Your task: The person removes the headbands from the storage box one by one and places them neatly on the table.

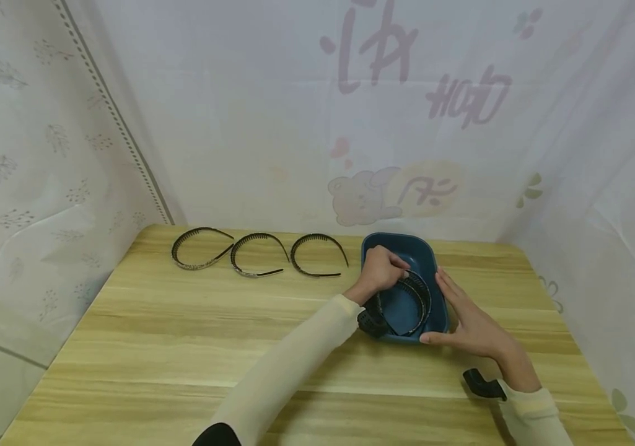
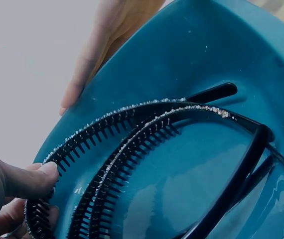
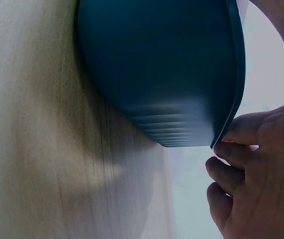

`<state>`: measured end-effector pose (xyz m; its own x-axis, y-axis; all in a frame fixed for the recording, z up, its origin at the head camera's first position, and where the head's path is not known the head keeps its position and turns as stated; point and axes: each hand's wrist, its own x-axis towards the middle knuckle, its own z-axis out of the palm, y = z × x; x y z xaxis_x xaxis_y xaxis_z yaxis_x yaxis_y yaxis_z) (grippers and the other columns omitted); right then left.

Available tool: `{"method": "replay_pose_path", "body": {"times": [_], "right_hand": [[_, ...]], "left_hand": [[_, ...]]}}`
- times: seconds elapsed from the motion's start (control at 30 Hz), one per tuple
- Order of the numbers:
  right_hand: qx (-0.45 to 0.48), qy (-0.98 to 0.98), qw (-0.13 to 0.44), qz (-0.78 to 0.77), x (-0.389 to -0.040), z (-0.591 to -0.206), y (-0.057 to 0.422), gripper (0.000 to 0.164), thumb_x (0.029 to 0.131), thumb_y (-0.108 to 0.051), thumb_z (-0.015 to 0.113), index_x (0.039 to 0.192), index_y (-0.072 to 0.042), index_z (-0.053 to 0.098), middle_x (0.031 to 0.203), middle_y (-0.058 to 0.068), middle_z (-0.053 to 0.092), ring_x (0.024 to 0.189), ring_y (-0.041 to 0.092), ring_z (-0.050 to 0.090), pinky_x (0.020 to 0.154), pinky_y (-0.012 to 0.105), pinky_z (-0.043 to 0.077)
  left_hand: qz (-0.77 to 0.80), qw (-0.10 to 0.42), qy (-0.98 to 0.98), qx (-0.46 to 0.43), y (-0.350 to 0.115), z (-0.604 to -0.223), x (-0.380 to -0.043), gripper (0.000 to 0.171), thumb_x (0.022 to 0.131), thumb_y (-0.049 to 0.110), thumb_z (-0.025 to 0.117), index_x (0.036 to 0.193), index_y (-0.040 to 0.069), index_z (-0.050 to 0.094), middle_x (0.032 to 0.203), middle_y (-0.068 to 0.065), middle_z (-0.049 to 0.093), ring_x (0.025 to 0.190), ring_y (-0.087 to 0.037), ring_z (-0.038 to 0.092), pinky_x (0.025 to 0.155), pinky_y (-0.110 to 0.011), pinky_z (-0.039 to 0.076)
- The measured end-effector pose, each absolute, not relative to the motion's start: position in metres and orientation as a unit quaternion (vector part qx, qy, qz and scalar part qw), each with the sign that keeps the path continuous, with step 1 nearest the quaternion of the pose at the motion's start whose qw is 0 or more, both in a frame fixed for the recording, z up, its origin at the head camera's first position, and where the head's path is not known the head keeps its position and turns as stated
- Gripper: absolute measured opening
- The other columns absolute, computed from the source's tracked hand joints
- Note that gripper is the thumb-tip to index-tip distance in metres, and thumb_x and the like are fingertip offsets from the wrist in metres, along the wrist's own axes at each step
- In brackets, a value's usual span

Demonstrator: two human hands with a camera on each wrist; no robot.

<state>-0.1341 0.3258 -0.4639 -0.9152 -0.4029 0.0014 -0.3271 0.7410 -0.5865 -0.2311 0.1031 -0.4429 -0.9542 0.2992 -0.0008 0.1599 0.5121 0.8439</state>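
Inside the blue plastic basin (image 1: pixel 440 319) lie black toothed headbands (image 2: pixel 117 164) trimmed with small glittering beads, overlapping one another. My left hand (image 1: pixel 382 269) reaches over the basin's left side and pinches one beaded headband (image 2: pixel 94 127) between thumb and fingers, near the basin wall. My right hand (image 1: pixel 476 325) rests at the basin's right side, thumb at the near corner and extended fingers along the right rim. In the right wrist view, the fingertips (image 3: pixel 239 130) touch the basin's rim from outside.
Three more black headbands lie in a row left of the basin: a left one (image 1: pixel 197 266), a middle one (image 1: pixel 239 269) and a right one (image 1: pixel 300 267). They sit near the back edge of the wooden table (image 1: pixel 183 347). A printed white cloth (image 1: pixel 250 136) hangs behind.
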Motion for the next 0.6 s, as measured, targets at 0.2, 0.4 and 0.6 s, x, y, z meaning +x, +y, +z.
{"method": "replay_pose_path", "body": {"times": [0.2,0.4,0.6], "right_hand": [[-0.197,0.929,0.066,-0.306,-0.135,-0.463,0.326,0.127,0.079,-0.045,0.088,0.166,-0.009,0.003,0.174,0.013,-0.003,0.158,0.047,0.006,0.111,0.077,0.026],[-0.197,0.928,0.069,-0.310,-0.135,-0.463,0.326,0.127,0.080,-0.045,0.088,0.166,-0.010,0.002,0.174,0.013,-0.003,0.158,0.047,0.006,0.112,0.077,0.026],[-0.197,0.928,0.068,-0.309,-0.134,-0.466,0.327,0.127,0.080,-0.046,0.088,0.166,-0.011,0.001,0.174,0.006,-0.006,0.158,0.046,0.006,0.112,0.075,0.027]], "left_hand": [[0.466,0.059,0.871,0.145,0.101,-0.438,-0.233,0.009,0.090,0.015,0.080,0.098,0.015,0.085,0.098,-0.001,0.081,0.095,-0.016,0.073,0.069,-0.020,0.057],[0.469,0.046,0.867,0.160,0.093,-0.434,-0.231,0.011,0.091,0.014,0.079,0.100,0.013,0.084,0.099,-0.001,0.079,0.094,-0.017,0.070,0.070,-0.020,0.056],[0.473,0.037,0.865,0.164,0.087,-0.432,-0.229,0.011,0.090,0.011,0.078,0.099,0.012,0.084,0.101,-0.002,0.076,0.094,-0.017,0.068,0.070,-0.020,0.055]]}}
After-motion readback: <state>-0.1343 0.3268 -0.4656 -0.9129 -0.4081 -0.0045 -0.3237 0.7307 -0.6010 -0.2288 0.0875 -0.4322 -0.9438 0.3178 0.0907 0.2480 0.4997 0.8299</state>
